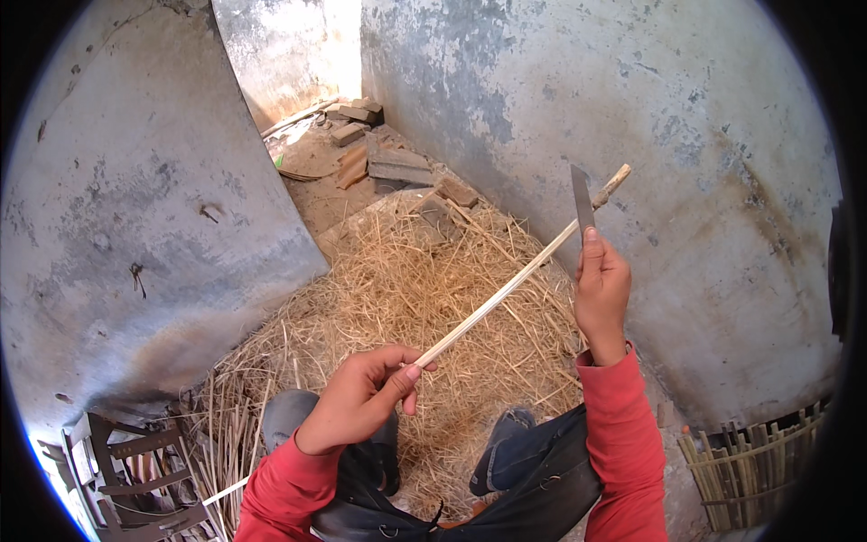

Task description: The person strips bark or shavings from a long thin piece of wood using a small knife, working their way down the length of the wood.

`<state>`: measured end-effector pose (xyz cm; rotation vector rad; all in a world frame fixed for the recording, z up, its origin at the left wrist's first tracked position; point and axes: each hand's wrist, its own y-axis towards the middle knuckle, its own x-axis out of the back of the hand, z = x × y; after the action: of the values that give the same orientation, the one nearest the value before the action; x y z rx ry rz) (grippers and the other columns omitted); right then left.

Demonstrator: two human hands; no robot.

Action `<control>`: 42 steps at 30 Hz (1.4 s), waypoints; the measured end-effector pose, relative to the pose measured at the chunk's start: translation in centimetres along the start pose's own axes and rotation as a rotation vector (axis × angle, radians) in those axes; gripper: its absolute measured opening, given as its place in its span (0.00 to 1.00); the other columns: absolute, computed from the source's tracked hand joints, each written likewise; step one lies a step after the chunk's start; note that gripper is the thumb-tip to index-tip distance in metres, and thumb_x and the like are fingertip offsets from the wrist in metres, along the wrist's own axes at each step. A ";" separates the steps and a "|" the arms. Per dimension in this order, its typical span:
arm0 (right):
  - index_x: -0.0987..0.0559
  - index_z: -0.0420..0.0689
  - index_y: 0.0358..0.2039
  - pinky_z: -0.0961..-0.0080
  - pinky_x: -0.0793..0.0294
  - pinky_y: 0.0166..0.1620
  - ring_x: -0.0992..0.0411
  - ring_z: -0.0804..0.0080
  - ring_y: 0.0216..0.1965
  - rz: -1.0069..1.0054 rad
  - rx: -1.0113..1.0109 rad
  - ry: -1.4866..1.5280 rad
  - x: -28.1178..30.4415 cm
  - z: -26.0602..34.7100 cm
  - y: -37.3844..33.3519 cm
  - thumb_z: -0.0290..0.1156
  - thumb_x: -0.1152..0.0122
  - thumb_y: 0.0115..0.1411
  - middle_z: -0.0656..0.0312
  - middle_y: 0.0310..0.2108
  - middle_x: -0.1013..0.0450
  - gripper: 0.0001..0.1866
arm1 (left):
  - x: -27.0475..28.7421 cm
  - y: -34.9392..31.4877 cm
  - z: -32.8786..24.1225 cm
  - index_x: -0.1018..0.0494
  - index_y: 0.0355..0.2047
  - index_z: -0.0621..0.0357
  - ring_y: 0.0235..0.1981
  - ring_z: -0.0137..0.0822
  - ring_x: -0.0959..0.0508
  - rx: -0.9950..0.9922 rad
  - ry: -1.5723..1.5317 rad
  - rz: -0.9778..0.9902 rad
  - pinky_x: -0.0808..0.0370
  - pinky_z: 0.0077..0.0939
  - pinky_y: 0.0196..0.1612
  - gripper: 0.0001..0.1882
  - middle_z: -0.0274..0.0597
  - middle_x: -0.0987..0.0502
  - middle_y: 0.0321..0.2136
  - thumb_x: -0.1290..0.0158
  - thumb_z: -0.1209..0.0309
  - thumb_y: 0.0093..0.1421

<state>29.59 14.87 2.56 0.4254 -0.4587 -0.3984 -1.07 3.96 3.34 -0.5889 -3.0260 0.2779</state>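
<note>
A long pale peeled stick slants from my lap up to the right, its far tip still brown with bark. My left hand is closed around its lower part, thumb on top. In my right hand is a knife with a flat grey blade pointing up. The blade lies against the stick a little below the bark-covered tip. My right thumb rests along the base of the blade; the knife's handle is hidden in my fist.
Straw-like shavings cover the floor before my knees. Thin sticks lean at the left beside a dark slatted frame. A woven stick basket stands at the right. Bricks lie in the far gap between weathered walls.
</note>
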 end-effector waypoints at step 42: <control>0.24 0.40 0.33 0.58 0.29 0.23 0.23 0.51 0.21 0.649 0.125 0.238 -6.5 5.5 -12.0 0.38 0.50 0.74 0.49 0.17 0.28 0.16 | -0.6 1.2 2.2 0.20 0.42 0.66 0.28 0.20 0.24 -0.126 -0.050 -0.131 0.31 0.15 0.31 0.08 0.34 0.19 0.27 0.47 0.75 0.71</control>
<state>18.24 6.09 -0.86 0.4144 -0.3658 0.3075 -0.29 4.46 0.97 -0.3942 -3.1307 0.0977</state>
